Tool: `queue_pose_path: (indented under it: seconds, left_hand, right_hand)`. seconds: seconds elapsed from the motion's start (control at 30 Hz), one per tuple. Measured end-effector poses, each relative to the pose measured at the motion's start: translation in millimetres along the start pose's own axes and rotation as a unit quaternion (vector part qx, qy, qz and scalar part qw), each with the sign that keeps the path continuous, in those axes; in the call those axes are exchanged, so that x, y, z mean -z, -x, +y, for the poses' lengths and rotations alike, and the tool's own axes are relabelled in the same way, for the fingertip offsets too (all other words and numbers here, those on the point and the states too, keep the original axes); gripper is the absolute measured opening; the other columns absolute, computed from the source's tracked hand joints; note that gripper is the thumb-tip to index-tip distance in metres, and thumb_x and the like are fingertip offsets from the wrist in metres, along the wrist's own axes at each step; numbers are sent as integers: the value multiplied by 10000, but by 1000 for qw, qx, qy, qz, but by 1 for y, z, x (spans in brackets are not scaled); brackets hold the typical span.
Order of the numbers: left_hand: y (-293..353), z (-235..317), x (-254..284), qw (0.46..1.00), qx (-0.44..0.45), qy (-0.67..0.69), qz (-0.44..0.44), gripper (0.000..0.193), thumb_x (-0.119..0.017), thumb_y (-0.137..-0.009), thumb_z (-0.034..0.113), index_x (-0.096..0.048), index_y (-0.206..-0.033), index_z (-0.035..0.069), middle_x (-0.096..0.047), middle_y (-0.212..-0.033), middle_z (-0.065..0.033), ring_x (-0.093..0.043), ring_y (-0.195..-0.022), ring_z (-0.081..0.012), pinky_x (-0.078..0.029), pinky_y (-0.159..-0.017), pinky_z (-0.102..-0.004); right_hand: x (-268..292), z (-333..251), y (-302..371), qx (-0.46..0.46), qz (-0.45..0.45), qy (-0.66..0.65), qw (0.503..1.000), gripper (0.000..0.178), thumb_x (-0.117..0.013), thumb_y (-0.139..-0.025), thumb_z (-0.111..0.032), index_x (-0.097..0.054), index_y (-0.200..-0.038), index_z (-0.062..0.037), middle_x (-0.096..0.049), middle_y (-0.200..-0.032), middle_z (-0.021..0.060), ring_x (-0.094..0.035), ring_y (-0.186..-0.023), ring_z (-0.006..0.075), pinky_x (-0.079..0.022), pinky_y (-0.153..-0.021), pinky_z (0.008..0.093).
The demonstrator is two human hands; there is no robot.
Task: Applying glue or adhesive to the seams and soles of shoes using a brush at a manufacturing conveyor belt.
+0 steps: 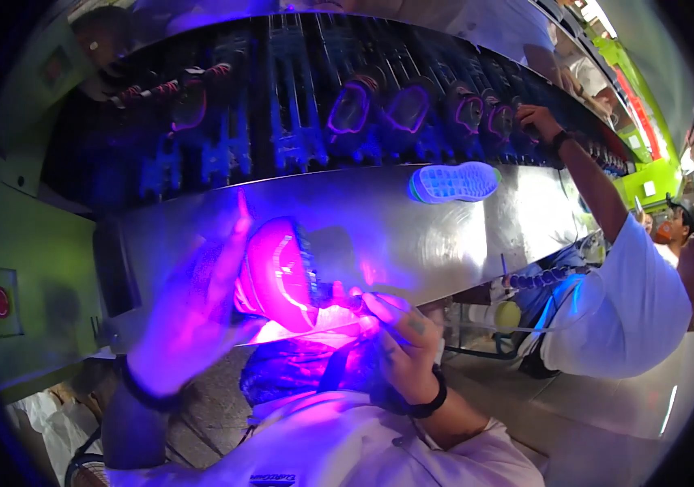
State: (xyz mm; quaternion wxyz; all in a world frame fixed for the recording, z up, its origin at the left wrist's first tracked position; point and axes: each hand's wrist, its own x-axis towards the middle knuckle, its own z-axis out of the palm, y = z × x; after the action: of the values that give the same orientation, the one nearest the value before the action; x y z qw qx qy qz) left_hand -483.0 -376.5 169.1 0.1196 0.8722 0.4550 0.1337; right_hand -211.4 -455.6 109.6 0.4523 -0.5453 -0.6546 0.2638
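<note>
A shoe (278,272), glowing pink under violet light, is tilted in front of me near the metal table's front edge. Along its left side is my left hand (205,292), blurred, its fingers stretched out past the shoe and its thumb near the shoe's lower end. My right hand (403,337) is at the shoe's lower right, thumb and fingers pinched together. A small dark bit shows at those fingertips, too small to name, and some fingers reach to the shoe's dark edge. Whether they also grip the shoe is hard to see.
A pale shoe sole (456,183) lies on the metal table (379,219). Behind it runs a dark conveyor (286,89) with several shoe parts edged in pink. At right, a co-worker's arm (598,183) reaches to the conveyor. A green panel (34,284) stands at left.
</note>
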Motion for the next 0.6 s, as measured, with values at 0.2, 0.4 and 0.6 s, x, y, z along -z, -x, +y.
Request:
queue_pose_path:
  seconds: [0.2, 0.4, 0.6]
  left_hand:
    - [54, -22, -38, 944, 83, 315, -44, 1264, -929, -708, 455, -193, -1576, -95, -504, -1479, -260, -515, -1381, -382, -415, -1146, -504]
    - [62, 33, -31, 913, -40, 402, -46, 1285, -987, -661, 337, -173, -1571, -65, -584, -1368, -194, -623, -1245, -291, -528, -1032, -435]
    - [75, 28, -27, 902, -14, 426, -71, 1244, -989, -646, 337, -234, -1555, -54, -574, -1373, -189, -647, -1202, -275, -551, -990, -420]
  right_hand:
    - [19, -37, -25, -5, -7, -85, 996, 339, -752, -903, -68, -735, -1241, -62, -744, -1105, 144, -708, -891, 209, -548, -790, 321]
    - [36, -67, -35, 5, 2, -106, 994, 346, -742, -893, -24, -729, -1239, -38, -751, -1013, 90, -669, -768, 137, -522, -713, 272]
    - [52, -74, -28, 18, -57, -42, 997, 339, -742, -894, -22, -729, -1233, -33, -759, -1026, 107, -695, -815, 153, -536, -741, 286]
